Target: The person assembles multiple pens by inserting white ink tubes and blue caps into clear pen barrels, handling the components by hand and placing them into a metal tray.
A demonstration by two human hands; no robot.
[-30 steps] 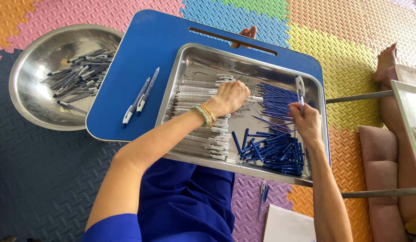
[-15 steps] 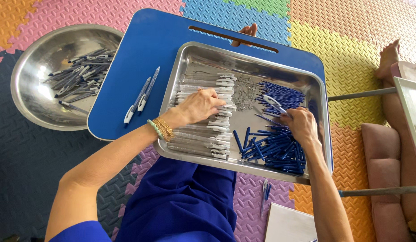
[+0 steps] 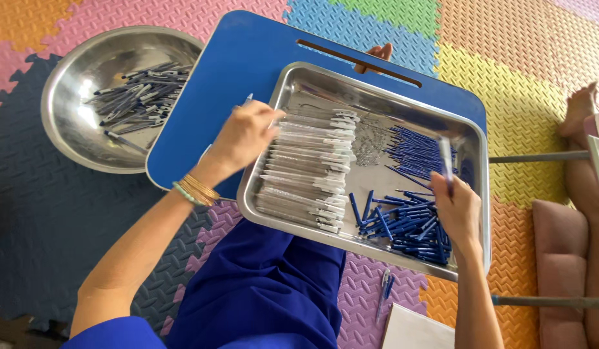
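Left hand [image 3: 241,136]: clenched on pen [image 3: 246,100], tray [image 3: 293,81] edge beside grip | Right hand [image 3: 455,208]: grasping clear barrel [image 3: 445,154] above blue parts [image 3: 409,223] | Progress: bowl [image 3: 67,84] holds assembled pens; many barrels [image 3: 309,168] remain.

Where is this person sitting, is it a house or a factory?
Probably a home floor used for piecework: colourful foam puzzle mats, a blue lap table holding a steel tray of pen parts, and a steel bowl of pens.

From my feed, my left hand [image 3: 242,134] covered most of whatever it gripped; the pen [image 3: 446,157] in my right hand [image 3: 459,210] blurred, and a white sheet [image 3: 412,329] ran off the bottom edge.
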